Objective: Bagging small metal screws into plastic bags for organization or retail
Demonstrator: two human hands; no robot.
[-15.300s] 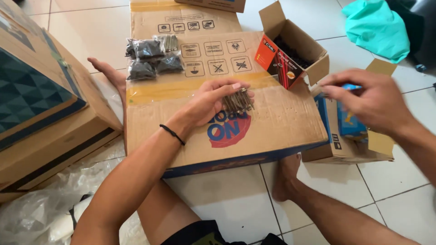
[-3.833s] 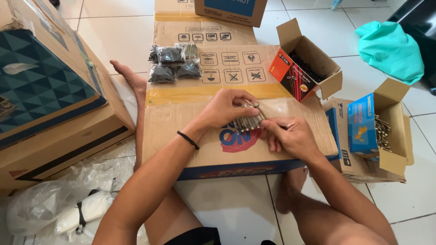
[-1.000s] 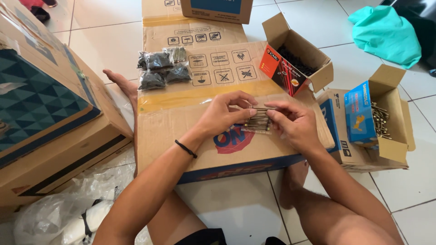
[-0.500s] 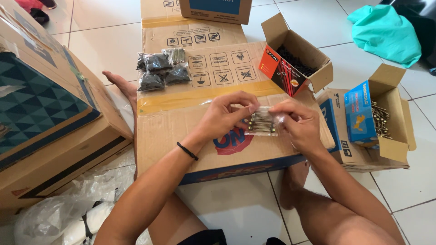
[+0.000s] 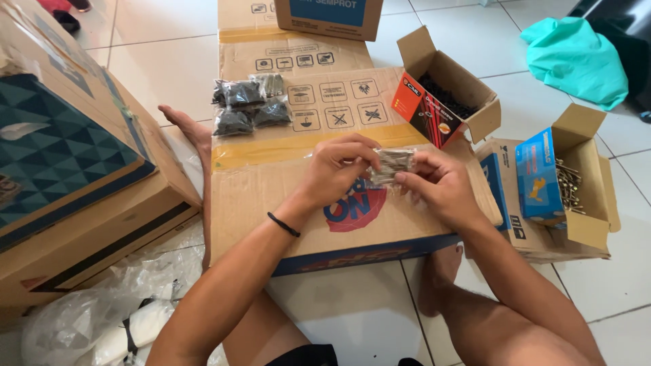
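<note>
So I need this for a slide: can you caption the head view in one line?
Both hands, left hand and right hand, hold a small clear bag of screws over a cardboard box.

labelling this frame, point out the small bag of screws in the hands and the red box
small bag of screws (image 5: 392, 163), head view, clear middle between both hands
red box (image 5: 422, 108), head view, red front face

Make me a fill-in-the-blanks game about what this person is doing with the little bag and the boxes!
1. The left hand and right hand together hold a small clear plastic bag of ____.
2. The hands work over a large brown ____ box.
3. Four filled dark little bags lie on that box, on the person's ____ side.
4. The open red and black small box holds ____ screws.

Missing words: screws; cardboard; left; black
</note>
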